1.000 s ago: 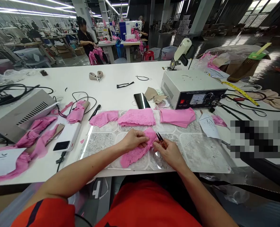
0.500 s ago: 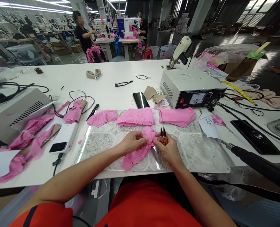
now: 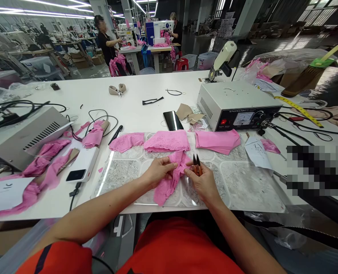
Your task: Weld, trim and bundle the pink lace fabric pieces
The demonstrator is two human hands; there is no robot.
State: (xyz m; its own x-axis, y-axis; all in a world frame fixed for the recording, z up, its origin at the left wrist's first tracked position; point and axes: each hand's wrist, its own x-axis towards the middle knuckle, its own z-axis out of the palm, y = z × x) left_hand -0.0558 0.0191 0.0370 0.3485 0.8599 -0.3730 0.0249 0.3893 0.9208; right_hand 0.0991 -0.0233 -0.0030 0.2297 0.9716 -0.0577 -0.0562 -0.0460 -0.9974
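Note:
Between my two hands hangs a piece of pink lace fabric (image 3: 167, 187), its lower end resting on the clear mat (image 3: 243, 186). My left hand (image 3: 161, 172) pinches its upper left side. On the right edge of the same piece, my right hand (image 3: 200, 178) closes its thumb and fingers, and it also holds small orange-handled snips (image 3: 196, 166) with the blades pointing up. Just beyond my hands lie a small pink lace piece (image 3: 127, 142), a pink lace stack (image 3: 166, 141) and a stack of plain pink pieces (image 3: 218, 141).
A grey control box (image 3: 239, 104) stands at the back right, with a black phone (image 3: 172, 121) left of it. To the left are a white power bank (image 3: 85, 163), cables and pink fabric strips (image 3: 47, 156). Two people work at sewing machines beyond.
The pink lace between my hands has changed shape, its hanging part now narrower and more bunched. Both hands keep their grip. The whole view has shifted slightly.

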